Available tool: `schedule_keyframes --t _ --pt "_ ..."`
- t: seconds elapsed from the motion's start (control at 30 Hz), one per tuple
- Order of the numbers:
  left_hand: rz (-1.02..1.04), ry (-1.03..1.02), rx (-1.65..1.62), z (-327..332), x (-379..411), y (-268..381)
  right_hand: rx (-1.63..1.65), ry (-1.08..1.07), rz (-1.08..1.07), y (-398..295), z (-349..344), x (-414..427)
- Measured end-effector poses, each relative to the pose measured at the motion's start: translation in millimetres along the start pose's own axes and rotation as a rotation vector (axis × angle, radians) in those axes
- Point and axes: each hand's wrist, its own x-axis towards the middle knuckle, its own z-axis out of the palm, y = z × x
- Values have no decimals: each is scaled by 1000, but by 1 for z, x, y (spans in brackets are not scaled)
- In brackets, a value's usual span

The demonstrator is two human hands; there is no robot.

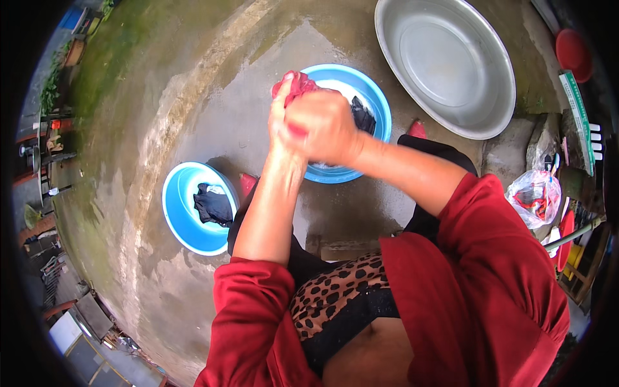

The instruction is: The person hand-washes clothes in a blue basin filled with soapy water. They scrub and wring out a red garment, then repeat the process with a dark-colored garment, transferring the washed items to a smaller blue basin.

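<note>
Both of my hands are pressed together around a wet-looking red cloth (301,87), which bulges out beyond the fingers. My left hand (280,121) is partly covered by my right hand (321,126), whose fingers are curled tight; a bit of the red cloth shows between them. The hands are above the left side of a blue plastic basin (382,111) that holds a dark cloth (362,116) and whitish suds. A second blue basin (176,227) stands to the left with a black cloth (213,205) and a small white piece in it.
A large metal basin (493,96) lies at the upper right on the wet concrete floor (237,126). A clear plastic bag (534,198) with red contents is at the right, near a red basin (574,55) and a stone ledge (508,147). My red shoes show beside the nearer blue basin.
</note>
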Motion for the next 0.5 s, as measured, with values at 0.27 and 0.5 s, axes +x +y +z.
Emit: schedule_keyframes --t 0.27,0.5 --pt "50 427 160 41 -7 -16 -127 104 202 48 -2 11" --pt "-80 -122 -1 -22 -9 4 138 -82 -142 -9 3 -17"
